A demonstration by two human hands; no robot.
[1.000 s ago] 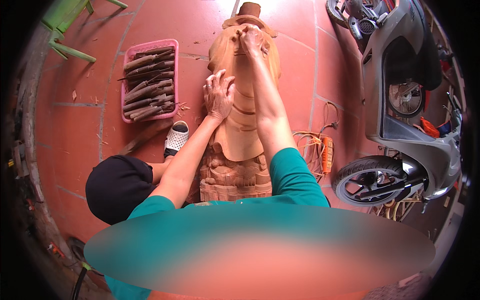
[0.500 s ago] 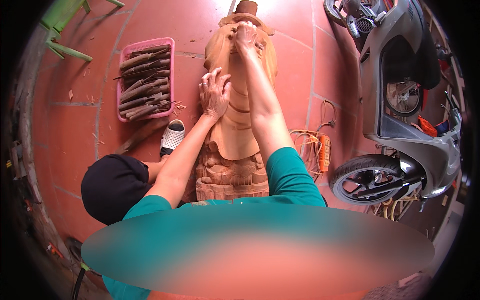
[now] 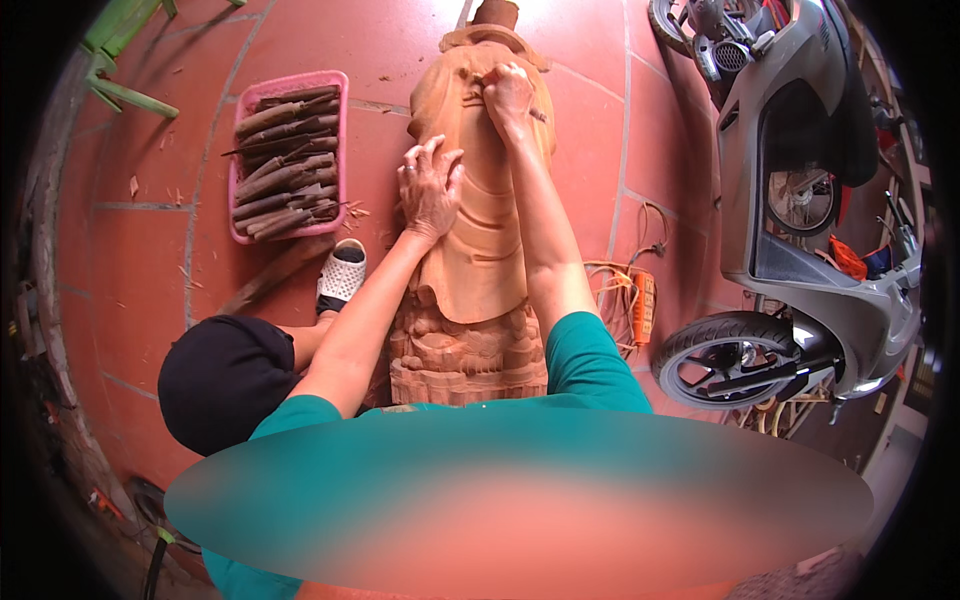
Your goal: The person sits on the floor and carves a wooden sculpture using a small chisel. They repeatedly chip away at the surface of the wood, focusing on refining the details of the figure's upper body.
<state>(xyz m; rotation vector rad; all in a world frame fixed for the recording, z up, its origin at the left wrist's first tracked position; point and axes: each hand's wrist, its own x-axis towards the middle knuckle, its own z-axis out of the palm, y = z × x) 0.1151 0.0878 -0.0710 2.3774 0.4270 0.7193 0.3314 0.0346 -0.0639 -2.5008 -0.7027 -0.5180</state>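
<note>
A carved wooden statue (image 3: 475, 260) lies lengthwise on the floor in front of me, with draped folds along its body and a rougher carved base at the near end. My right hand (image 3: 508, 92) is closed over its upper part. A slim dark tool (image 3: 539, 115) seems to run through that fist, with only short ends showing; its kind is unclear. On the statue's left side rests my left hand (image 3: 430, 190), fingers apart and nothing held. Left of the statue, a pink basket (image 3: 344, 150) holds several carving tools (image 3: 285, 160) with wooden handles.
My bent knee in black cloth (image 3: 225, 380) and a white perforated shoe (image 3: 341, 278) are at the left. An orange power strip (image 3: 643, 308) with cords lies right of the statue. A grey motorbike (image 3: 745, 190) stands farther right. Green stool legs (image 3: 135, 98) show at upper left.
My right hand has moved a little nearer and to the right over the statue, with the slim tool still in it. My left hand stays in place.
</note>
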